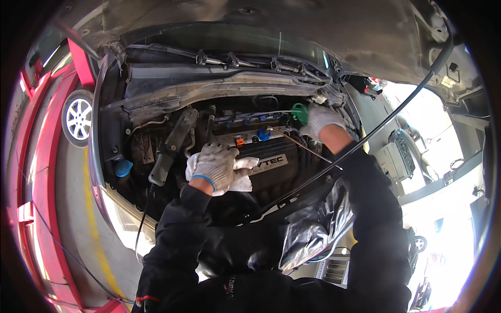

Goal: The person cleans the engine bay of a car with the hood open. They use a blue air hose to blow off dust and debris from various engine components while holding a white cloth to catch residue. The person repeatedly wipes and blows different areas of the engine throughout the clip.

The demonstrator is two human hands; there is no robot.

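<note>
My left hand [215,166], in a white knit glove, is closed on a crumpled white cloth [241,180] over the near left of the engine cover [266,180]. My right hand [322,121], gloved too, grips a green-handled tool [299,112] at the engine's far right. A thin metal shaft runs leftward from its handle across the back of the engine; where its tip ends I cannot tell. Between my hands are a blue cap [264,134] and an orange piece [240,142]. A long thin metal rod [305,148] lies slantwise over the cover, below my right hand.
A grey work light [175,146] with a cord leans left in the engine bay, near a blue reservoir cap [123,168]. The prop rod [386,121] crosses at right under the raised hood [323,26]. Black sheeting [315,221] covers the front edge. Red lift parts [52,208] stand at left.
</note>
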